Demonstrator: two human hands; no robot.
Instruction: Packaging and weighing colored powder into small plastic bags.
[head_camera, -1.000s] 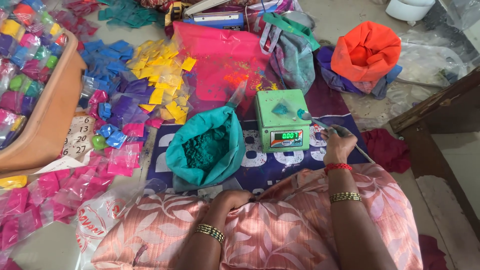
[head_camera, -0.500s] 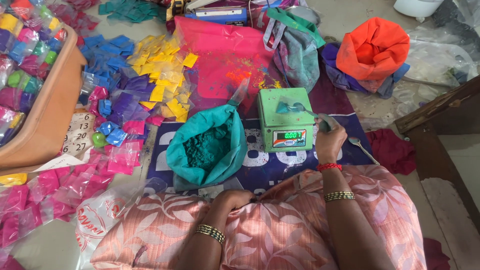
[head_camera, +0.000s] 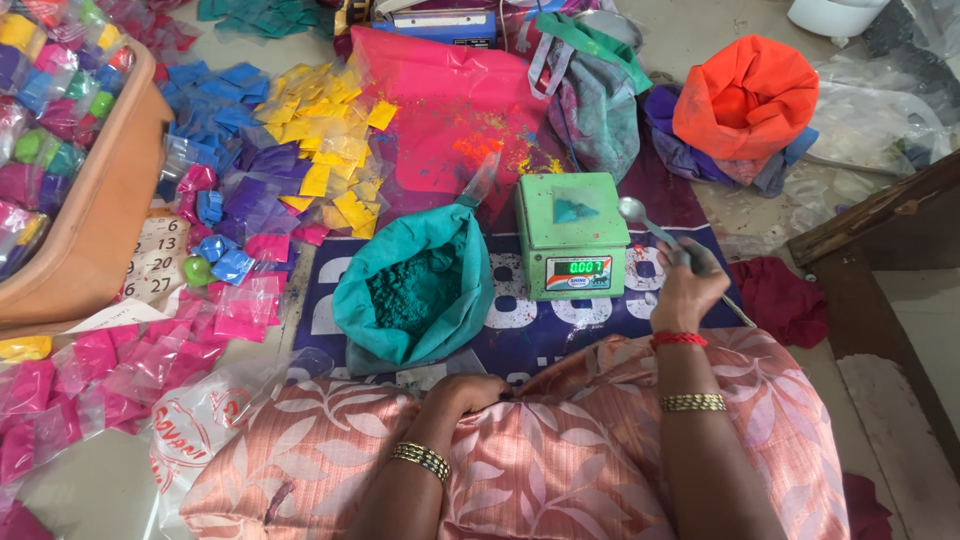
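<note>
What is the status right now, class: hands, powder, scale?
Right hand holds spoon beside green scale. Small teal powder heap on scale. Left hand rests near open teal powder bag. Nothing between.

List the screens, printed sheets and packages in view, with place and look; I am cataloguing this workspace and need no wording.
Scale display: front of the green weighing scale, small dark rectangle with lit green digits.
Calendar sheet: left, beside the brown tub, white with dark numerals.
Printed plastic bag: lower left, clear with red print.
Small powder packets: spread upper left, yellow, blue, purple, pink.
</note>
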